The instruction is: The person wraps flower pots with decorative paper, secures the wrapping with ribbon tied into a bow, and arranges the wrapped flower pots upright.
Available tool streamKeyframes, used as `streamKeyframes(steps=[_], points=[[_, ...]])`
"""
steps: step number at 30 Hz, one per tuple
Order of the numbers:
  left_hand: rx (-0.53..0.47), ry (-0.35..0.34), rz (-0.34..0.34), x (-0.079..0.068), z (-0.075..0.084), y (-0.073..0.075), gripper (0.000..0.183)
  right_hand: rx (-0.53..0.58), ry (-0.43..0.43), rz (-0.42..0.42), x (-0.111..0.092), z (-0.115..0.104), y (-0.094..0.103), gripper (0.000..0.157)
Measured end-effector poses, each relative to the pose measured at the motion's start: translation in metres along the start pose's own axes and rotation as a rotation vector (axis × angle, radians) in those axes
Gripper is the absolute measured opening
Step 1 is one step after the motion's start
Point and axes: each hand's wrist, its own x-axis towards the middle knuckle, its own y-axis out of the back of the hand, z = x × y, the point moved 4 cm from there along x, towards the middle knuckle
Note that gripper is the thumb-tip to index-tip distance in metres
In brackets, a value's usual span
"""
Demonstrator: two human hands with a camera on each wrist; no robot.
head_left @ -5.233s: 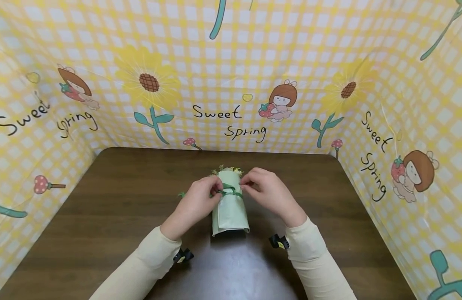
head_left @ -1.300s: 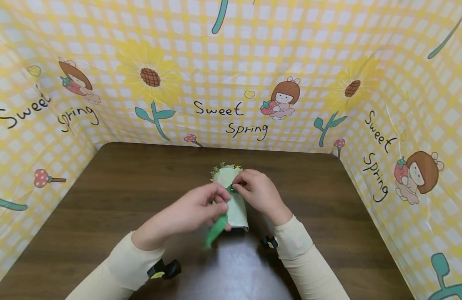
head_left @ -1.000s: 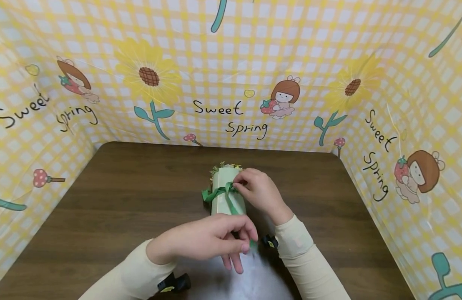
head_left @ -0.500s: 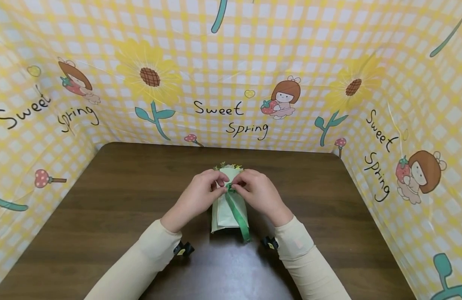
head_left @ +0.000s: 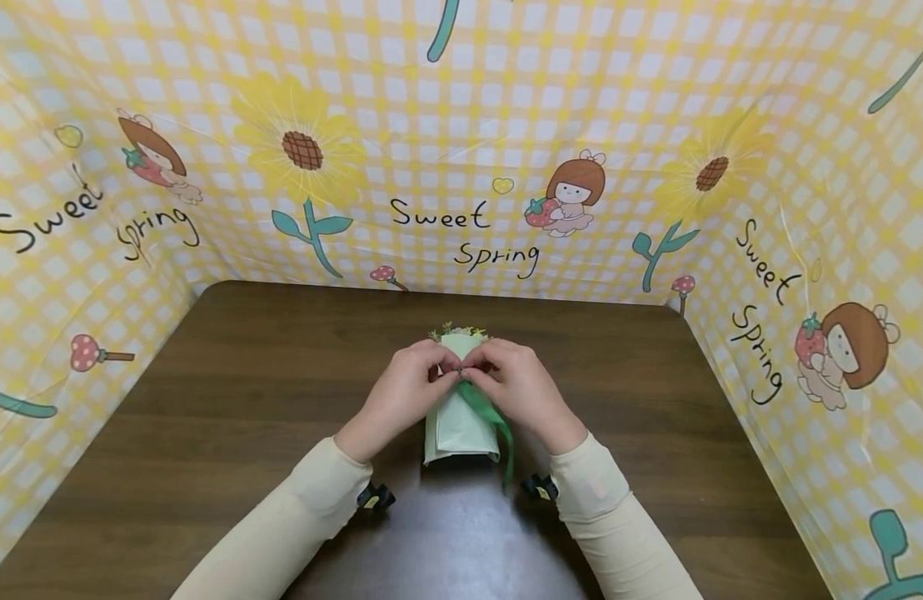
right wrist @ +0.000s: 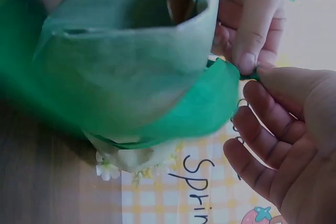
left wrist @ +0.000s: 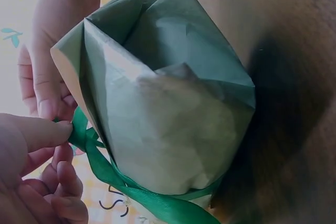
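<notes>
A bouquet wrapped in pale green paper (head_left: pixel 457 429) lies on the table, its small flowers (head_left: pixel 476 332) toward the back wall. A green ribbon (head_left: pixel 482 404) circles the wrap, and a loose tail hangs over its right side. My left hand (head_left: pixel 401 385) pinches the ribbon between thumb and fingertips above the middle of the wrap. Right beside it, my right hand (head_left: pixel 523 385) pinches the ribbon too, the fingertips of both hands meeting. Open folds of the paper (left wrist: pixel 173 108) face the left wrist camera. White flowers (right wrist: pixel 106 169) peek from the far end in the right wrist view.
The dark wooden table (head_left: pixel 281 375) is enclosed at the back and sides by a yellow checked cloth (head_left: pixel 446 125) printed with sunflowers and lettering. A small black camera (head_left: pixel 375 497) is strapped at the left wrist, another black camera (head_left: pixel 540 487) at the right.
My left hand carried a ribbon end across toward me and the right, let it go, then returned to the knot. My right hand stayed at the knot; the ribbon tail has swung rightward.
</notes>
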Motion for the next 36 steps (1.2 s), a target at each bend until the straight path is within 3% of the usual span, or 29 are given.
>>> streamKeyframes(steps=[7, 15, 19, 26, 36], points=[[-0.002, 0.031, 0.002, 0.0, -0.001, 0.0, 0.004, -0.016, -0.104, 0.02, -0.002, 0.012, 0.006, 0.003], [-0.044, 0.034, -0.001, -0.001, -0.004, -0.001, 0.003, -0.086, -0.154, -0.156, -0.004, 0.021, -0.007, 0.033], [-0.092, 0.05, -0.008, -0.001, -0.004, -0.001, 0.004, -0.103, -0.132, -0.2, -0.005, 0.022, -0.013, 0.031], [-0.085, 0.048, -0.01, 0.001, -0.005, -0.002, 0.006, -0.083, -0.127, -0.108, -0.003, 0.021, -0.017, 0.004], [-0.061, 0.063, -0.054, 0.0, -0.004, -0.003, 0.005, -0.122, -0.174, -0.043, -0.002, 0.019, -0.023, 0.011]])
